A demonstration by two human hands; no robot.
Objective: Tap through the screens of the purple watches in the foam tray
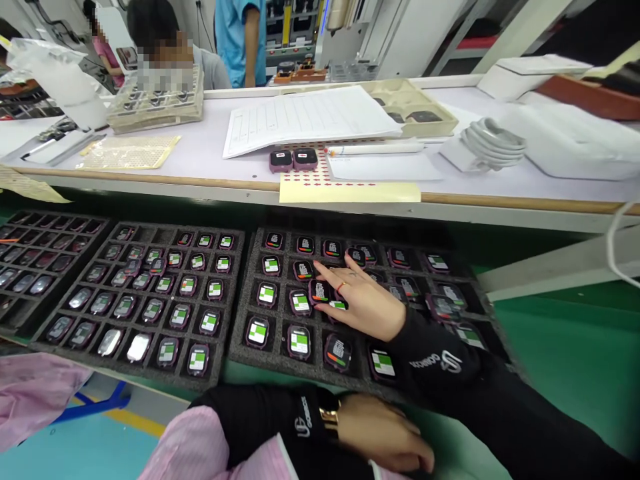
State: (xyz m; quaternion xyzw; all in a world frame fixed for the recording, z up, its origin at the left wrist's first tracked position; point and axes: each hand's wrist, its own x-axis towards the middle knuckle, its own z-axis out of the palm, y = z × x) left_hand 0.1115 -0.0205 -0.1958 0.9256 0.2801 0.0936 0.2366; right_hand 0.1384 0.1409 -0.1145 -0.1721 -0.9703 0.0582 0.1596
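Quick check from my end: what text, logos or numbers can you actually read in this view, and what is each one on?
"GORECO", roughly, in white beside a logo, on the right sleeve; letters unclear.
A similar white print on the left sleeve: too blurred to read.
Watch screens in the foam tray: coloured blocks and text lines, too small to read.
Paper form on the shelf: ruled lines, unreadable.
Red marks on the sticker sheet: unreadable.

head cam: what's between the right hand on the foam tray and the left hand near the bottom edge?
In the head view, between the right hand and the left hand lies the foam tray's front row of smartwatches, then the right forearm's black sleeve.
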